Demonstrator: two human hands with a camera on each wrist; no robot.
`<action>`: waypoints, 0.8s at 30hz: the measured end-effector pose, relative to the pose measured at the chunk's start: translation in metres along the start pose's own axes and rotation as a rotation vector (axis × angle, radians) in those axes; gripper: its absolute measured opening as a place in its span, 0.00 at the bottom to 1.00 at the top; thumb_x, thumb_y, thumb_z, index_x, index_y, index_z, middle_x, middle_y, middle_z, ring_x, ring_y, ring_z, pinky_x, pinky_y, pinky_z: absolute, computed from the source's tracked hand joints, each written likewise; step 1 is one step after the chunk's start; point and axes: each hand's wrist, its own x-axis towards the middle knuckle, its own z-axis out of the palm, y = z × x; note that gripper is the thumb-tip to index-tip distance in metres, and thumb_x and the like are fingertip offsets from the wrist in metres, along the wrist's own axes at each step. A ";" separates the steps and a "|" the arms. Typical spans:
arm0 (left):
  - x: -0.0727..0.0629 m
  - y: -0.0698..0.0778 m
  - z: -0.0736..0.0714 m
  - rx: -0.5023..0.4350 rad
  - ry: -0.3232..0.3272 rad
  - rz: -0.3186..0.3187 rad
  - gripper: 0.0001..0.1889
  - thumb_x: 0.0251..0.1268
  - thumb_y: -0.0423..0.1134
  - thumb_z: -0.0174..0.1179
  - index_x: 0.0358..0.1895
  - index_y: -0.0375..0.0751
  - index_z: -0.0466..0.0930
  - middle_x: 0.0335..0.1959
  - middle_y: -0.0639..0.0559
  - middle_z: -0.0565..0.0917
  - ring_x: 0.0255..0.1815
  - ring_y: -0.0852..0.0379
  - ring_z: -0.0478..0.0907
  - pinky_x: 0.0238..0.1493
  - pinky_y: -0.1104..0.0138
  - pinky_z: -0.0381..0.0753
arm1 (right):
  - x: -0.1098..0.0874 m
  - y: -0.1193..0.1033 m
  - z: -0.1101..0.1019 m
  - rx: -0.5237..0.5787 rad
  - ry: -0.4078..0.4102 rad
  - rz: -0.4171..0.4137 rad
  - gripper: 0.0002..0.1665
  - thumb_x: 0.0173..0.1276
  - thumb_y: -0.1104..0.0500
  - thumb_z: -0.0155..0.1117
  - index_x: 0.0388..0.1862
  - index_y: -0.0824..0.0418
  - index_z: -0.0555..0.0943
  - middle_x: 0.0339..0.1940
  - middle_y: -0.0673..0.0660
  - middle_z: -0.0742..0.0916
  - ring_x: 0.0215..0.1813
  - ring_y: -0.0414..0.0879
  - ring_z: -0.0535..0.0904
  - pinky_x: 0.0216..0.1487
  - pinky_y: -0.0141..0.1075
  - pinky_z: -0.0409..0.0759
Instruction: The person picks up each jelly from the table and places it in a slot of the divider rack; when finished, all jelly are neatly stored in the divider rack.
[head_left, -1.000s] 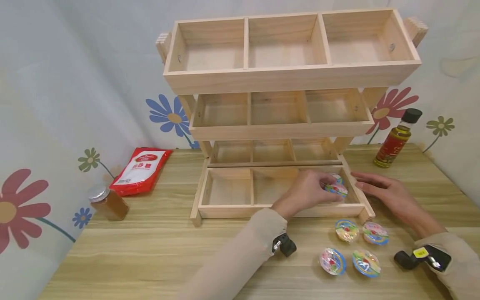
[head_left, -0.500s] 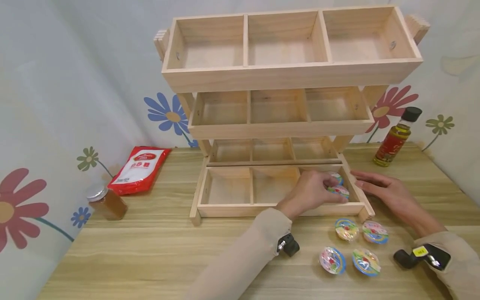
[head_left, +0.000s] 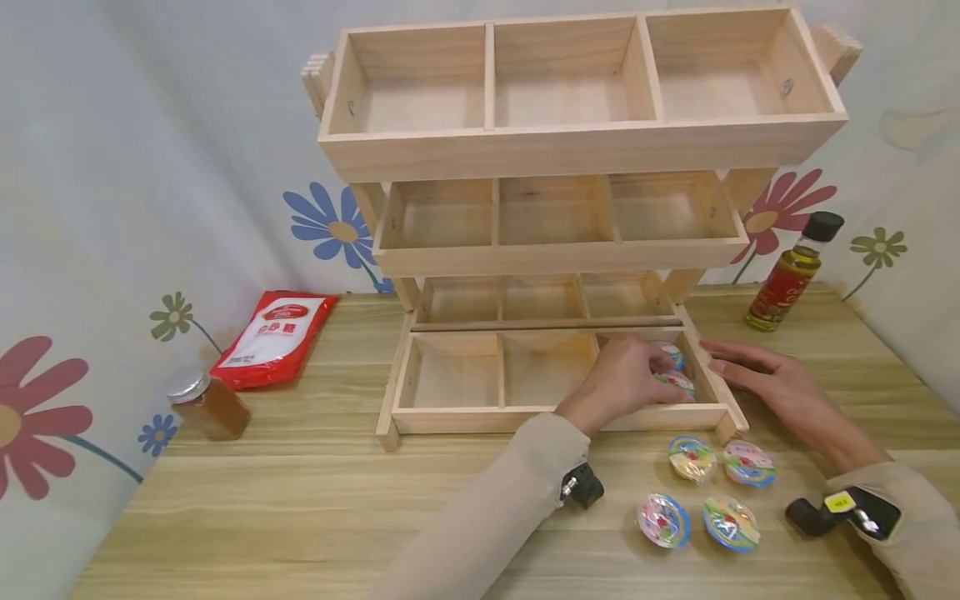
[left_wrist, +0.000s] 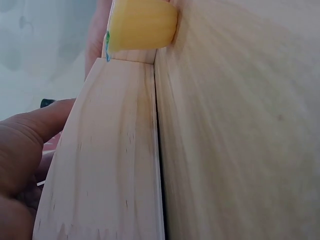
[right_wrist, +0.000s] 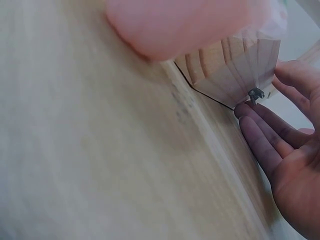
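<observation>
In the head view, my left hand (head_left: 622,375) reaches into the bottom tier's right compartment of a wooden rack (head_left: 525,422). Its thumb and fingers pinch a jelly cup (head_left: 678,382) with a printed lid. A second jelly cup (head_left: 671,353) sits behind it in that compartment. My right hand (head_left: 783,387) rests its fingertips against the rack's right outer side; in the right wrist view the extended fingers (right_wrist: 262,140) lie by a metal screw. Several jelly cups lie on the table before the rack, among them a yellow one (head_left: 692,458) and a pink one (head_left: 663,521).
A red and white bag (head_left: 276,337) and a jar with a silver lid (head_left: 208,406) are on the left. An oil bottle (head_left: 787,279) stands at the right back. Upper tiers of the rack (head_left: 585,150) overhang the bottom one. A flowered curtain hangs behind.
My left hand has shifted slightly right and down inside the compartment with the jelly cup. My right hand stays at the rack's side, and the head view has tilted slightly.
</observation>
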 end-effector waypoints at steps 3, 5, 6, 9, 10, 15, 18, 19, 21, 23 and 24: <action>0.002 0.001 0.000 -0.004 -0.020 -0.002 0.18 0.59 0.49 0.81 0.47 0.44 0.93 0.40 0.63 0.90 0.39 0.73 0.78 0.40 0.83 0.72 | 0.000 -0.001 -0.001 -0.003 0.003 0.002 0.32 0.81 0.46 0.64 0.78 0.56 0.75 0.57 0.24 0.82 0.62 0.21 0.69 0.54 0.17 0.68; 0.004 0.001 -0.001 -0.009 -0.042 -0.002 0.17 0.60 0.48 0.81 0.47 0.43 0.93 0.40 0.63 0.89 0.39 0.73 0.78 0.40 0.83 0.72 | -0.001 -0.001 -0.001 -0.010 0.007 0.004 0.32 0.81 0.46 0.65 0.78 0.55 0.76 0.57 0.24 0.82 0.61 0.21 0.69 0.54 0.17 0.68; 0.005 0.001 -0.002 -0.008 -0.053 0.000 0.16 0.60 0.48 0.81 0.47 0.43 0.93 0.40 0.63 0.89 0.39 0.72 0.77 0.40 0.83 0.72 | -0.001 -0.001 -0.001 -0.011 0.008 0.004 0.32 0.81 0.46 0.65 0.78 0.55 0.76 0.57 0.24 0.82 0.61 0.21 0.69 0.54 0.17 0.68; 0.007 0.000 -0.002 -0.008 -0.083 0.017 0.15 0.61 0.45 0.80 0.47 0.42 0.93 0.40 0.62 0.89 0.39 0.71 0.78 0.40 0.82 0.73 | 0.000 0.000 -0.001 -0.007 0.009 0.003 0.32 0.81 0.45 0.65 0.78 0.55 0.76 0.57 0.24 0.82 0.61 0.21 0.69 0.54 0.17 0.69; 0.007 -0.001 -0.002 0.005 -0.088 0.028 0.15 0.62 0.45 0.80 0.47 0.42 0.93 0.40 0.62 0.90 0.39 0.71 0.78 0.40 0.82 0.73 | 0.000 0.000 0.000 -0.001 0.009 0.001 0.32 0.81 0.46 0.65 0.78 0.55 0.76 0.57 0.24 0.83 0.61 0.22 0.70 0.54 0.18 0.69; 0.007 -0.001 -0.003 0.064 -0.102 0.080 0.15 0.63 0.45 0.79 0.49 0.43 0.93 0.44 0.59 0.91 0.41 0.71 0.80 0.41 0.84 0.73 | 0.000 -0.002 0.001 0.004 0.007 -0.002 0.32 0.81 0.46 0.64 0.78 0.56 0.76 0.57 0.25 0.82 0.62 0.22 0.69 0.55 0.17 0.68; 0.006 0.001 -0.004 0.085 -0.106 0.084 0.15 0.63 0.44 0.79 0.50 0.43 0.93 0.45 0.59 0.91 0.41 0.71 0.81 0.42 0.84 0.72 | 0.000 -0.003 0.001 -0.002 0.005 0.001 0.33 0.81 0.45 0.64 0.78 0.56 0.76 0.58 0.25 0.82 0.62 0.22 0.69 0.54 0.17 0.68; 0.006 0.001 -0.004 0.086 -0.105 0.082 0.16 0.63 0.44 0.79 0.50 0.43 0.92 0.45 0.59 0.91 0.42 0.70 0.81 0.42 0.84 0.72 | 0.000 -0.003 0.001 0.000 0.005 0.001 0.33 0.81 0.45 0.64 0.78 0.57 0.76 0.58 0.25 0.82 0.62 0.22 0.69 0.55 0.17 0.68; 0.005 0.002 -0.003 0.091 -0.102 0.076 0.16 0.63 0.44 0.78 0.51 0.43 0.92 0.45 0.59 0.91 0.42 0.70 0.81 0.43 0.84 0.72 | 0.000 -0.002 0.001 0.001 0.006 0.000 0.33 0.81 0.45 0.64 0.78 0.57 0.76 0.58 0.25 0.82 0.62 0.22 0.69 0.55 0.17 0.68; 0.005 0.004 -0.002 0.091 -0.098 0.074 0.16 0.63 0.44 0.78 0.51 0.42 0.92 0.45 0.58 0.92 0.43 0.70 0.82 0.44 0.84 0.72 | 0.000 -0.001 0.000 -0.002 0.007 0.001 0.33 0.81 0.45 0.64 0.78 0.57 0.76 0.58 0.25 0.82 0.63 0.22 0.69 0.55 0.16 0.68; 0.004 0.005 -0.002 0.088 -0.095 0.073 0.17 0.63 0.44 0.78 0.51 0.42 0.91 0.46 0.57 0.92 0.44 0.69 0.83 0.45 0.84 0.73 | 0.000 -0.001 0.000 -0.001 0.008 0.000 0.32 0.81 0.45 0.64 0.78 0.57 0.75 0.58 0.25 0.82 0.63 0.22 0.69 0.55 0.16 0.68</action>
